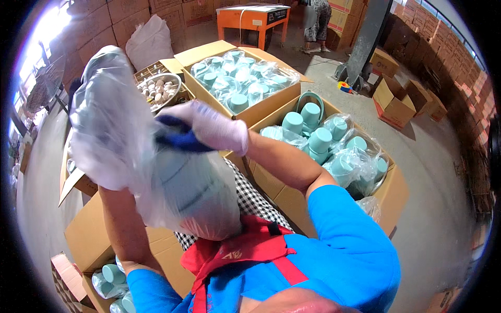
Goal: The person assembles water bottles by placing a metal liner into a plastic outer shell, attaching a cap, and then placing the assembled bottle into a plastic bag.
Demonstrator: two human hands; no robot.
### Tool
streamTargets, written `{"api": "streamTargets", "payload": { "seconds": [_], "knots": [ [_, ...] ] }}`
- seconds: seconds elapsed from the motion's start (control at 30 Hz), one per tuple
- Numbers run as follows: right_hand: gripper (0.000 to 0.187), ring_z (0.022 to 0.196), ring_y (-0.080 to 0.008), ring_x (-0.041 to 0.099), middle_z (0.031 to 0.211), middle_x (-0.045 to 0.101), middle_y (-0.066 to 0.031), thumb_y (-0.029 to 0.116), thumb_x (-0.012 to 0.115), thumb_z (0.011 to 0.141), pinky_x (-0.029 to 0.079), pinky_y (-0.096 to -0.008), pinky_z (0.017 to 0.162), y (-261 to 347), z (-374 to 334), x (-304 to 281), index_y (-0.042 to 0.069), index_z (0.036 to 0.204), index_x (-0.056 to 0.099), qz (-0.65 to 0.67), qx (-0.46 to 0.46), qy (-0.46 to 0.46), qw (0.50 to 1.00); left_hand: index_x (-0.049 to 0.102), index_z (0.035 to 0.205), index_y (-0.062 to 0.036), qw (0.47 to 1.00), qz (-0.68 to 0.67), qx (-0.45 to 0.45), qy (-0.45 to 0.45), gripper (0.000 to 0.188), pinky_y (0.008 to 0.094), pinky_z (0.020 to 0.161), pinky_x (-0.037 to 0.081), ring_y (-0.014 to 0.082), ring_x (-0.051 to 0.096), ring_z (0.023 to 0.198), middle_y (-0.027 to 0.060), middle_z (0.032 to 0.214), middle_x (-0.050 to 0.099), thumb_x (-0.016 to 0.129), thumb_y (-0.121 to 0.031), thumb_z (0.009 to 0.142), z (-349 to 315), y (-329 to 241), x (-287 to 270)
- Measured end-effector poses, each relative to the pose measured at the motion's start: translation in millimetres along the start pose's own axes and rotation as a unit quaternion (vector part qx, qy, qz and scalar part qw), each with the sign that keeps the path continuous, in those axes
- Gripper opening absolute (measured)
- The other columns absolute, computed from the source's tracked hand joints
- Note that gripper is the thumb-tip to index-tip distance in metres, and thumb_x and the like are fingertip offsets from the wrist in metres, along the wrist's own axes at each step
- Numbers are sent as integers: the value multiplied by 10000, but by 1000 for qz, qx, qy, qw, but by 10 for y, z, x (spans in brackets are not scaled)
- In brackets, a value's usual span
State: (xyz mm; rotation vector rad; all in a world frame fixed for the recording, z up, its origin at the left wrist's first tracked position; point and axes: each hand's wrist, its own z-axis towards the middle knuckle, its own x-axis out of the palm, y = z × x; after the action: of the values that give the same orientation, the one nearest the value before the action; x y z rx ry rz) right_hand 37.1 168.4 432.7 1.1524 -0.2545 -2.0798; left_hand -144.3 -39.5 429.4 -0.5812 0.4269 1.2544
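A clear plastic bag [193,201] rests against my lap, with something pale and rounded, crossed by dark lines, showing dimly through it. My right hand [201,128], in a white glove with a blue palm, closes on the bag's gathered upper part; its fingers are a little blurred. My left hand [102,151] is raised at the bag's left side, largely veiled by film, so its fingers cannot be read. Beyond my right arm, an open carton [394,195] holds light-teal cups [320,141], several in plastic. Another carton [250,117] behind it is filled with similar bagged teal pieces.
Left of the cartons sits a metal bowl [180,83] of small brown-and-white pieces. More teal cups [113,273] lie in a box at lower left. An orange table [253,23], a grey post [368,41], empty-looking cartons [394,101] and another person [317,26] are farther off.
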Motion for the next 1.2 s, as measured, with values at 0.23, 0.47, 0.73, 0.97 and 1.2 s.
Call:
{"api": "streamTargets", "payload": {
  "seconds": [0.23, 0.47, 0.73, 0.97, 1.2],
  "knots": [
    [469, 864, -205, 671, 1028, 671, -72, 420, 496, 1018, 554, -318, 824, -238, 177, -340, 17, 1228, 610, 164, -139, -210, 954, 617, 1157, -51, 816, -495, -267, -136, 316, 396, 1015, 456, 224, 572, 1040, 73, 1028, 590, 379, -229, 1049, -404, 900, -308],
    [328, 995, -386, 652, 1105, 680, -213, 267, 585, 970, 510, -414, 879, -186, -223, -117, 50, 1204, 660, 15, -38, 28, 999, 547, 1321, -93, 974, 9, -215, 66, 382, 502, 1110, 296, 298, 487, 1243, 117, 1306, 517, 405, -238, 997, -829, -326, 509],
    [672, 779, -247, 639, 819, 694, -130, 615, 417, 985, 486, -371, 750, -1906, -106, 946, 34, 895, 743, 177, 271, -73, 943, 628, 1241, -119, 773, 67, -137, 615, 390, 603, 1144, 221, 333, 530, 1277, 142, 1328, 596, 550, -253, 884, -2397, -1110, 1467],
    [281, 867, -260, 687, 918, 722, -139, 286, 589, 951, 504, -356, 819, -1697, 210, 1334, 41, 988, 721, 126, 74, -166, 975, 556, 1326, 41, 924, -42, -309, -222, 400, 413, 1133, 350, 245, 524, 1289, 120, 1350, 593, 446, -198, 1025, -1198, 25, 134],
    [268, 897, -356, 640, 928, 692, -120, 310, 593, 939, 480, -433, 837, -1484, 207, 1012, 66, 952, 701, 107, 54, -98, 988, 680, 1172, 49, 875, -370, -303, -69, 429, 421, 1098, 404, 293, 616, 1188, 151, 1192, 689, 475, -283, 995, -810, 902, 846]
  ]
}}
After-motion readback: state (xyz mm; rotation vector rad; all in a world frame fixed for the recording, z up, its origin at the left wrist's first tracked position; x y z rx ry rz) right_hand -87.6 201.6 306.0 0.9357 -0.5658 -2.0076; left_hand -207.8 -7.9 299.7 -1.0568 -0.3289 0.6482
